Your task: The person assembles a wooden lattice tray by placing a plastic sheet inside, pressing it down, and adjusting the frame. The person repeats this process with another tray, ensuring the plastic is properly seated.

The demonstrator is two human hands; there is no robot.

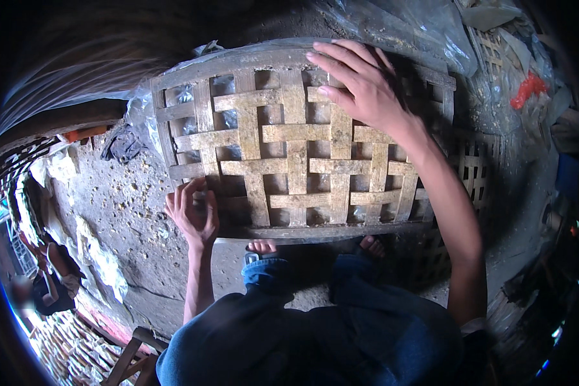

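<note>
A rectangular woven bamboo tray (312, 132) with wide flat strips and a frame lies in front of me, across the middle of the view. My left hand (194, 212) is at its near left corner, fingers curled over the edge strip and thumb bent on the weave. My right hand (367, 83) rests on the far frame toward the right, fingers stretched out and spread, palm down. Clear plastic sheeting (149, 112) shows at the tray's left edge and through the gaps in the weave.
Another woven rack (476, 170) stands in shadow on the right. Plastic sheets (424, 32) and a red plastic piece (529, 90) lie at the far right. Crumbs litter the dirt floor (125, 212) on the left. Another person (55, 280) is at the far left, near a wooden stool (132, 357).
</note>
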